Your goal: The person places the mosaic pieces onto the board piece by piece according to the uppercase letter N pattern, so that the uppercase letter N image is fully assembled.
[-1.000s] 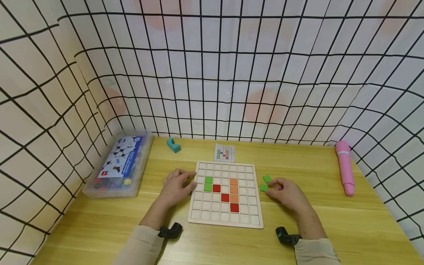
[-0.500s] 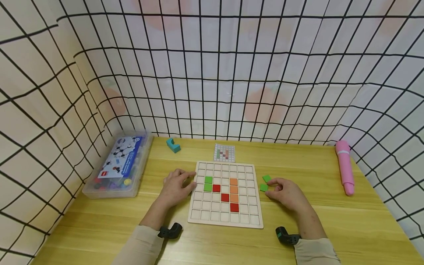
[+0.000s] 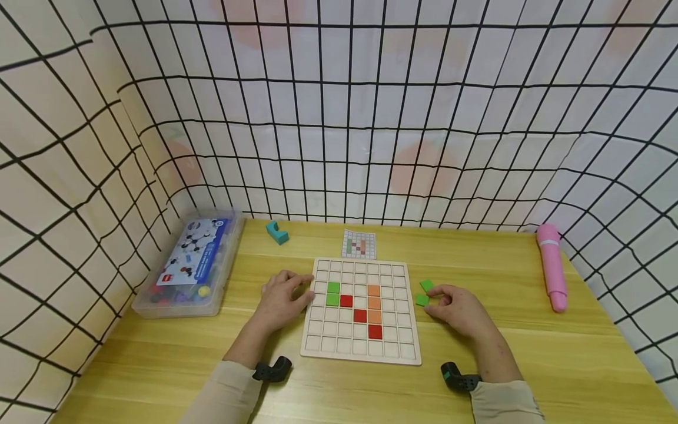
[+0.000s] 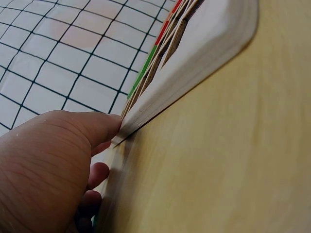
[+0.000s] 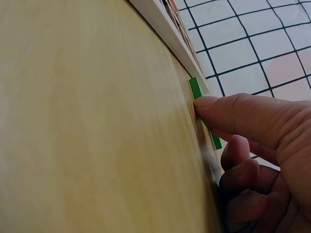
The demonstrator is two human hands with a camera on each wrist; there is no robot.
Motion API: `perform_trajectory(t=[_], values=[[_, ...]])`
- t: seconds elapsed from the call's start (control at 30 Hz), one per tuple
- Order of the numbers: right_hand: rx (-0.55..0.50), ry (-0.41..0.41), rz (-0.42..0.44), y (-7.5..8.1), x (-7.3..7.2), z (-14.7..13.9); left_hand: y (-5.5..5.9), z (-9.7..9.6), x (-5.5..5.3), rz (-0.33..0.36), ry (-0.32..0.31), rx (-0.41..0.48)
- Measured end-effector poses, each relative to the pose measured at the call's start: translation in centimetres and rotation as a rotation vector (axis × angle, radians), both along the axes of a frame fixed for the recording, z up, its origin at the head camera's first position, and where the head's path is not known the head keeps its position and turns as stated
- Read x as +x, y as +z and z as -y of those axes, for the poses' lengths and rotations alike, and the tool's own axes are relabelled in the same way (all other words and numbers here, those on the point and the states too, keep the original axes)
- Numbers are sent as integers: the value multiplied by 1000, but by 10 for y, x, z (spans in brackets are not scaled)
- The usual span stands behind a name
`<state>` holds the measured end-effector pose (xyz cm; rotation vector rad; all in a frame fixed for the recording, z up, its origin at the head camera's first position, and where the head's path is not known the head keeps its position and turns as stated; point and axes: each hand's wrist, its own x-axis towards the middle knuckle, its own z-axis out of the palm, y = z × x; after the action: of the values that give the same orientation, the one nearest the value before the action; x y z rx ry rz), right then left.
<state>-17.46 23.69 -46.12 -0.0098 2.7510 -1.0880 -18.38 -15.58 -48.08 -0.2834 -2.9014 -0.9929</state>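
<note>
A pale square grid board (image 3: 323, 344) lies mid-table, bearing green, red and orange tiles in some of its cells. My left hand (image 3: 281, 301) rests at the board's left edge, index finger and thumb touching the rim; in the left wrist view the thumb (image 4: 104, 127) meets that edge. Right of the board lie two loose green tiles, an upper tile (image 3: 426, 285) and a lower tile (image 3: 421, 300). Beside them is my right hand (image 3: 458, 311), relaxed, index fingertip and thumb tip at the tiles. The right wrist view has the thumb (image 5: 218, 109) partly covering a green tile edge (image 5: 195, 87).
Behind the board lies a small printed grid card (image 3: 359, 244). A teal L-shaped block (image 3: 278, 233) sits at the back left. Farther left is a clear plastic case (image 3: 182, 265) of coloured parts. A pink cylindrical object (image 3: 552, 268) lies at the right. A black-lined cloth encloses the table.
</note>
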Motion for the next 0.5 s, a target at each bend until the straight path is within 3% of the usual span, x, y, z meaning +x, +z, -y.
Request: perform_trajectory(t=[0.5], values=[[28, 2, -8, -1, 0, 1, -2, 1, -1, -10, -4, -1]])
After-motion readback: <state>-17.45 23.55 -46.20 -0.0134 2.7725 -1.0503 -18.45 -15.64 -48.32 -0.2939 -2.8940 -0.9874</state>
